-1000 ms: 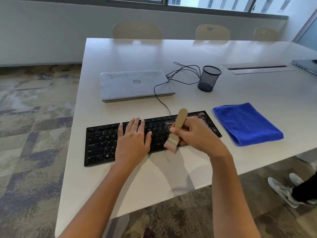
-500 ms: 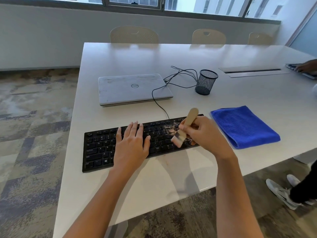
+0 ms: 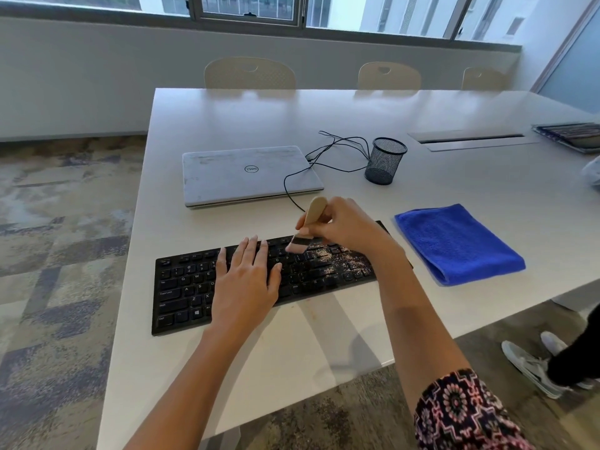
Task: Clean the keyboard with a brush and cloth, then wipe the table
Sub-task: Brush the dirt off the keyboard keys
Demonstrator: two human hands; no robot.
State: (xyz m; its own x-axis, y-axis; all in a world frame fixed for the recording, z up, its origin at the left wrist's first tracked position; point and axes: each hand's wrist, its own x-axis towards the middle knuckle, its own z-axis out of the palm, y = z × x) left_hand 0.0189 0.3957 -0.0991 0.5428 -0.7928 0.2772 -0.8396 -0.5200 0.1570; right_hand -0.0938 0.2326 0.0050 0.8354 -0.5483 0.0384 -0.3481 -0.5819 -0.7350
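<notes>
Table; keyboard under both grips, cloth unused to their right. My left grip lies flat, fingers apart, on the keys. My right grip, clamped on the brush, has moved to the far row. Crumbs remain beneath it, so brushing is unfinished.

Bare forearms, one printed sleeve

The right arm wears a sleeve whose hem sits about the elbow. Its cloth is dark and densely printed with round pink-and-white flower medallions, with white zigzag and diamond bands between them. Below the hem the arm is uncovered down to the right hand. The left arm is uncovered from the frame's lower edge to the left hand.
</notes>
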